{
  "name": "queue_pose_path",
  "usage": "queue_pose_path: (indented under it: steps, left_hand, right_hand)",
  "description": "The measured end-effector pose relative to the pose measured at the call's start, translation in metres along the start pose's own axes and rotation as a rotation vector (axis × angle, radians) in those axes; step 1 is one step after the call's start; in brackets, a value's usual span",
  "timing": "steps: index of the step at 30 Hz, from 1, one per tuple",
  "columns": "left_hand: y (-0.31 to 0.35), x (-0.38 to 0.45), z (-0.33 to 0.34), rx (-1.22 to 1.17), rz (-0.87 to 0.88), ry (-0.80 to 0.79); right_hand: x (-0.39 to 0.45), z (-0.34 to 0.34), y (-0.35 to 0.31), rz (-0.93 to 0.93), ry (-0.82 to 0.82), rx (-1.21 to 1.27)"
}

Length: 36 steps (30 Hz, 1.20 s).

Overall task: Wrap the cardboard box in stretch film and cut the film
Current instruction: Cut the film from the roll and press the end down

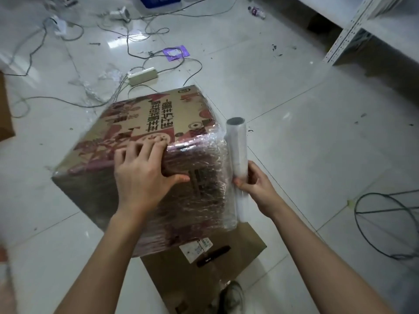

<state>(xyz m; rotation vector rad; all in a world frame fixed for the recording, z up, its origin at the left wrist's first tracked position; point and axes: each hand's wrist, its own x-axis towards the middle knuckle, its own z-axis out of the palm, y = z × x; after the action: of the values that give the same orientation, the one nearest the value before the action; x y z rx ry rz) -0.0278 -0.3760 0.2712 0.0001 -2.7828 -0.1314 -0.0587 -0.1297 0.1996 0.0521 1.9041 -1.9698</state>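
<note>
Steadying box [145, 132] centre frame, left hand [141, 172] flat, fingers spread; right hand [255, 189] grips roll [237, 150]. Slack could bunch film [204, 177].

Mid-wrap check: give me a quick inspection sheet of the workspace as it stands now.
Surface: glossy pale tiled floor, dusty specks.
Job's things: printed brown cardboard box, near side already layered in clear film; white stretch film roll upright at its right corner. No cutter identified.
Clutter: flat brown cardboard sheet under the box; purple packet; plastic bottle.
Hands: left hand spread on the box's top edge; right hand grips the roll low.
Cables: grey wires and a white power strip behind the box; coiled grey cable right.
Surroundings: white metal shelving upper right.
</note>
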Motion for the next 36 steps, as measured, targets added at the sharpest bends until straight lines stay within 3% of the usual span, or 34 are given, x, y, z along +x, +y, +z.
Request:
queue_pose_path:
  steps: [5,10,15,22,27,30,36]
  left_hand:
    - [0.017,-0.038,0.018,0.001,0.009,0.073]
    - [0.026,-0.086,0.034,0.031,0.075,0.122]
    - [0.041,-0.114,0.056,0.074,0.139,0.064]
    - [0.05,-0.151,0.078,0.12,0.158,0.034]
    - [0.058,-0.172,0.092,0.089,0.111,-0.048]
    - [0.061,-0.181,0.098,0.099,0.132,-0.077]
    - [0.078,-0.177,0.089,0.052,0.068,-0.224]
  right_hand:
    - [-0.009,-0.015,0.017,0.057,-0.006,-0.051]
    - [-0.023,-0.035,0.039,0.122,-0.153,-0.349]
    - [-0.037,-0.043,0.079,0.2,-0.083,-0.404]
    - [-0.042,-0.035,0.104,0.135,-0.036,-0.381]
    - [-0.048,-0.039,0.121,0.081,-0.04,-0.573]
    - [-0.05,-0.05,0.144,0.217,-0.045,-0.802]
    - [-0.046,-0.053,0.181,0.205,-0.027,-0.685]
